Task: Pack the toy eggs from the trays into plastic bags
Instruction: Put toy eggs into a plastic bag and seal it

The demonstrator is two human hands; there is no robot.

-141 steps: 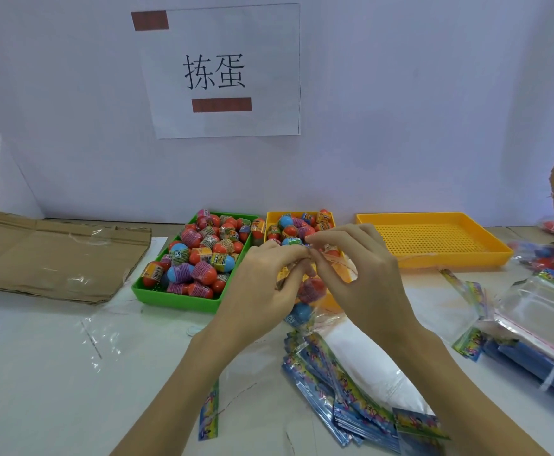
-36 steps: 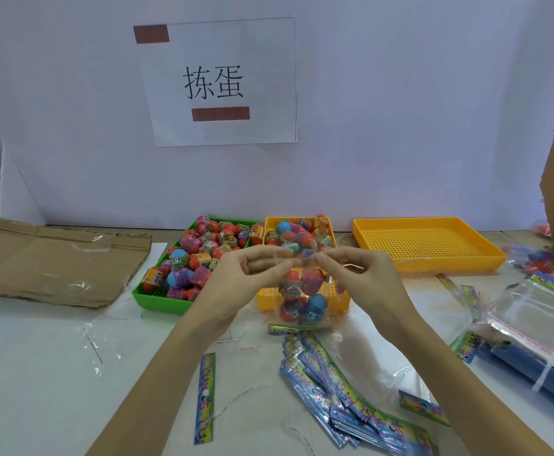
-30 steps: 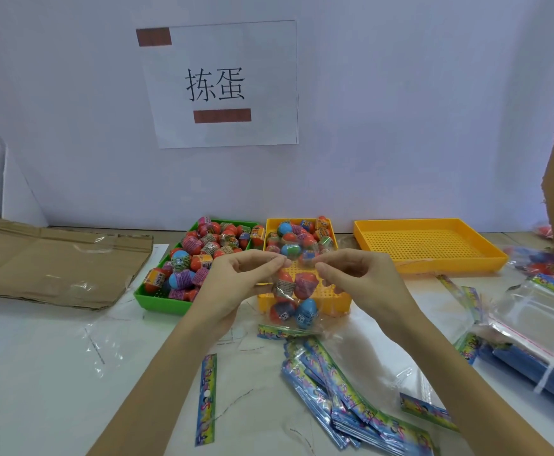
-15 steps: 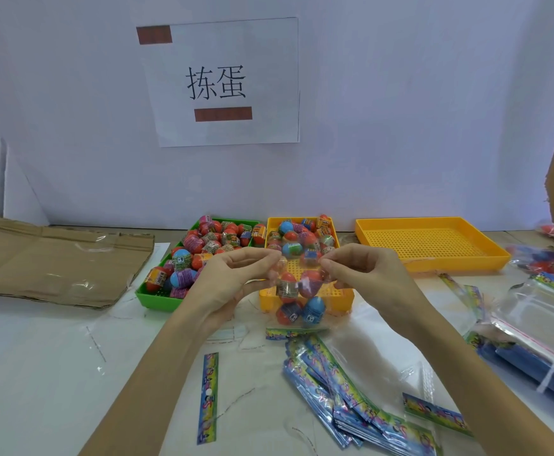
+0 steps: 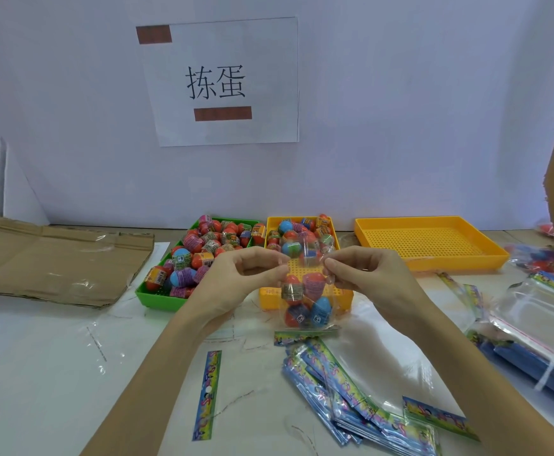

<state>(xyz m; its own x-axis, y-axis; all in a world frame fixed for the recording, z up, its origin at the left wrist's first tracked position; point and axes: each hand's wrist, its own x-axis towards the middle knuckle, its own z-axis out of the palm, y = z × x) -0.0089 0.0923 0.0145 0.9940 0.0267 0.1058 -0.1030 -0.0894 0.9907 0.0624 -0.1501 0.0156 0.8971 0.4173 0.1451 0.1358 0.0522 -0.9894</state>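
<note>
A clear plastic bag [image 5: 305, 302] with several red and blue toy eggs inside hangs in front of me, above the table. My left hand [image 5: 236, 284] pinches its top edge on the left and my right hand [image 5: 364, 278] pinches it on the right. Behind the bag, a green tray [image 5: 157, 299] is heaped with toy eggs [image 5: 203, 248]. A small yellow tray [image 5: 269, 294] beside it holds more toy eggs [image 5: 298, 235] at its far end.
A larger empty yellow tray [image 5: 430, 245] stands at the back right. Printed bag header cards [image 5: 351, 399] and one loose strip [image 5: 207, 394] lie near the front. Empty clear bags [image 5: 538, 320] are stacked at the right, flattened cardboard [image 5: 51, 258] at the left.
Earlier both hands worked close together at the bag's mouth. Now they have spread slightly apart along its top edge, and the bag hangs lower with the eggs settled at the bottom.
</note>
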